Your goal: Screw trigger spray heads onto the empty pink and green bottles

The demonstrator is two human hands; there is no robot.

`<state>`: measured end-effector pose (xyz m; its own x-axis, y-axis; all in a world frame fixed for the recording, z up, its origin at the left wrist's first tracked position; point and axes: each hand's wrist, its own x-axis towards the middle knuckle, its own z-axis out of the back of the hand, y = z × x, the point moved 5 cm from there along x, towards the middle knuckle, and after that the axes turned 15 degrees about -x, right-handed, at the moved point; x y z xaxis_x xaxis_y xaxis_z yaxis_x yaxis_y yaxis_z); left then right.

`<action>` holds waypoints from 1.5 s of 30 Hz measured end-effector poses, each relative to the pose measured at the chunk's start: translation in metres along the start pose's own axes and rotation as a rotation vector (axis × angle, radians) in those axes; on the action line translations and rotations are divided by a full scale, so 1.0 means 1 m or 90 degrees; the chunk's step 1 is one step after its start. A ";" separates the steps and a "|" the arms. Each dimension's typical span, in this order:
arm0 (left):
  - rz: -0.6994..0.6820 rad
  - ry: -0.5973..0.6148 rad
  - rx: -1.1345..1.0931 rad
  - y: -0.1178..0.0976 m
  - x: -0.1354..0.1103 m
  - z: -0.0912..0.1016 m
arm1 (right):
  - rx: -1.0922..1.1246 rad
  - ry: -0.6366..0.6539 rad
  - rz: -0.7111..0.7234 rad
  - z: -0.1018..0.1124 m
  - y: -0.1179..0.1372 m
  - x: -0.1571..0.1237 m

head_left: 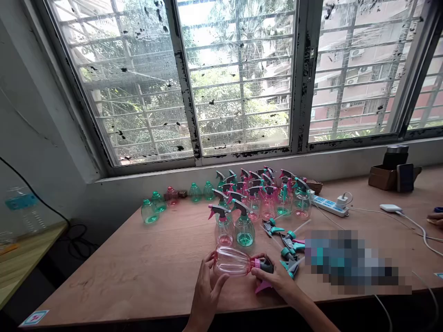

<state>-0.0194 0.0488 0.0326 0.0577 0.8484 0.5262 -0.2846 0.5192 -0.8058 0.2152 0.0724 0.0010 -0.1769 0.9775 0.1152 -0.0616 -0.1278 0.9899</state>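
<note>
A clear pink spray bottle lies sideways in the air between my two hands, above the table's front part. My left hand is closed round its base end. At the other end, my right hand grips the dark grey and pink spray head at the bottle's neck. The pink trigger points down under my right fingers. Just behind stand a pink bottle and a green bottle, both fitted with spray heads. Several loose green and grey spray heads with tubes lie right of my right hand.
Several headed spray bottles crowd the table's back. Bottles without heads, such as a green one, stand back left. A power strip, white cables and a brown box are at right. Another hand shows at the right edge.
</note>
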 end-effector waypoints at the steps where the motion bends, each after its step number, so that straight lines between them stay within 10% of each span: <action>1: -0.003 0.002 0.000 0.000 0.000 0.000 | 0.001 -0.004 -0.001 0.000 -0.001 0.001; 45: 0.022 0.014 -0.024 0.008 0.000 -0.001 | -0.049 0.016 0.028 0.000 -0.002 0.000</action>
<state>-0.0210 0.0530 0.0260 0.0697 0.8680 0.4917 -0.2511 0.4923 -0.8334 0.2155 0.0726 -0.0005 -0.2049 0.9664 0.1552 -0.1289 -0.1838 0.9745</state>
